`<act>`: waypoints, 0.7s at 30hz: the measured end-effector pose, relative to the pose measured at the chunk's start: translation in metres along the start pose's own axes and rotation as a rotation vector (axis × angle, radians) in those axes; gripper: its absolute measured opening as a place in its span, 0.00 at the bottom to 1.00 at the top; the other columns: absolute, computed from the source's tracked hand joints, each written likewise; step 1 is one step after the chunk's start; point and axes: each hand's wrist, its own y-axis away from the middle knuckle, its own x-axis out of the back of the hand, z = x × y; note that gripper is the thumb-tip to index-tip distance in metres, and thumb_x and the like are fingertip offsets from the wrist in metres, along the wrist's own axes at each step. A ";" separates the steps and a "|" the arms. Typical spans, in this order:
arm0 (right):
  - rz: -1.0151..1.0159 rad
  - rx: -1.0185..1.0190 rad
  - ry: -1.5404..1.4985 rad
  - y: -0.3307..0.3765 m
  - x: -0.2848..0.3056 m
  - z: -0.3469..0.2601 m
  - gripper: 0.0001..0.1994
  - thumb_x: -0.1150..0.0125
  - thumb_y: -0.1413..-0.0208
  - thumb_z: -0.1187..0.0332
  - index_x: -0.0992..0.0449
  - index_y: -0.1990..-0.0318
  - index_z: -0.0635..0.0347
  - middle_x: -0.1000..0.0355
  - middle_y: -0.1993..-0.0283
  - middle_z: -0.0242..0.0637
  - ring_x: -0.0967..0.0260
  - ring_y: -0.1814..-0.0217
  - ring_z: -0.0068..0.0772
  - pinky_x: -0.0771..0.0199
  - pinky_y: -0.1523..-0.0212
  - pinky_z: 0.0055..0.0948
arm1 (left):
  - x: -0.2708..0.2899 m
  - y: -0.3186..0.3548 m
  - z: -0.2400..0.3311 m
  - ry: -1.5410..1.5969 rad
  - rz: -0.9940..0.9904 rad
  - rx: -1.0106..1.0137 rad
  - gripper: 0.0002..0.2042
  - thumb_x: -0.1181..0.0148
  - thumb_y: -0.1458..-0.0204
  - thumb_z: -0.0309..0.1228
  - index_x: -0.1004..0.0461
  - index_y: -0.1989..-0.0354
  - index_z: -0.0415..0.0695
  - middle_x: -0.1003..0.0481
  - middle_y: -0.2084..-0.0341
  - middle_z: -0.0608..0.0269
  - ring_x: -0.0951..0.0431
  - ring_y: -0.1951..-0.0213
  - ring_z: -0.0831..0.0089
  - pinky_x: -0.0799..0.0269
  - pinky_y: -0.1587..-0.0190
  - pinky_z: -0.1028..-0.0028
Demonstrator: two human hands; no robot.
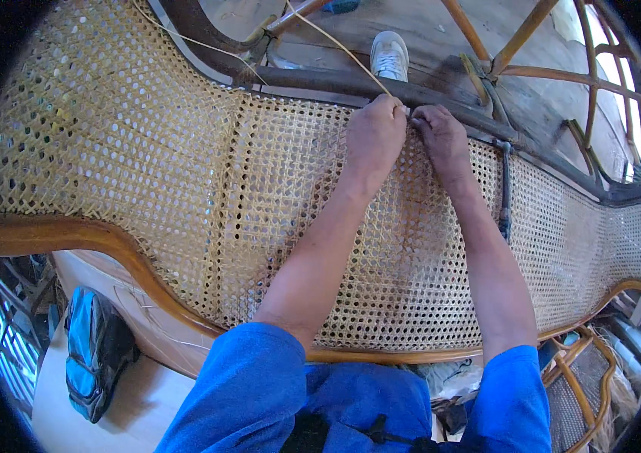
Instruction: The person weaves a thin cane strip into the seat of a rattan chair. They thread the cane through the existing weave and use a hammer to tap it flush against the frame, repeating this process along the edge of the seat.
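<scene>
Here, the cane panel spreads under 2 hands, a strand extending beyond.

Pale strand cut off at top edge; lower part hidden by hands.

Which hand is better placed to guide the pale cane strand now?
Probably the left hand: the pale cane strand runs straight to it. The right hand is close beside, but no strand visibly reaches it.
</scene>
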 end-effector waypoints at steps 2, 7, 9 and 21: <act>0.044 -0.007 -0.028 0.004 -0.002 -0.001 0.07 0.45 0.50 0.71 0.27 0.62 0.56 0.29 0.61 0.42 0.30 0.58 0.46 0.30 0.58 0.38 | 0.000 0.000 0.000 -0.015 0.008 -0.008 0.10 0.45 0.50 0.33 0.23 0.67 0.40 0.24 0.71 0.47 0.23 0.66 0.50 0.28 0.62 0.60; 0.172 -0.220 -0.121 0.007 -0.010 -0.022 0.07 0.44 0.49 0.69 0.26 0.62 0.55 0.28 0.61 0.40 0.29 0.59 0.44 0.30 0.59 0.36 | 0.002 0.004 0.003 0.000 -0.023 0.035 0.09 0.44 0.50 0.33 0.23 0.68 0.40 0.24 0.71 0.47 0.23 0.66 0.51 0.28 0.62 0.60; 0.218 -0.166 -0.098 0.008 -0.013 -0.019 0.07 0.44 0.48 0.68 0.25 0.61 0.54 0.28 0.61 0.39 0.29 0.60 0.43 0.29 0.60 0.35 | 0.001 0.005 0.002 0.018 -0.012 0.013 0.09 0.44 0.50 0.33 0.23 0.68 0.40 0.24 0.71 0.47 0.23 0.67 0.51 0.28 0.62 0.61; 0.063 -0.120 0.090 0.006 -0.010 -0.011 0.09 0.46 0.47 0.68 0.23 0.60 0.52 0.28 0.60 0.37 0.29 0.58 0.42 0.29 0.59 0.36 | 0.000 0.006 -0.004 0.091 -0.014 -0.049 0.08 0.44 0.50 0.32 0.22 0.68 0.41 0.23 0.71 0.50 0.22 0.66 0.55 0.27 0.61 0.64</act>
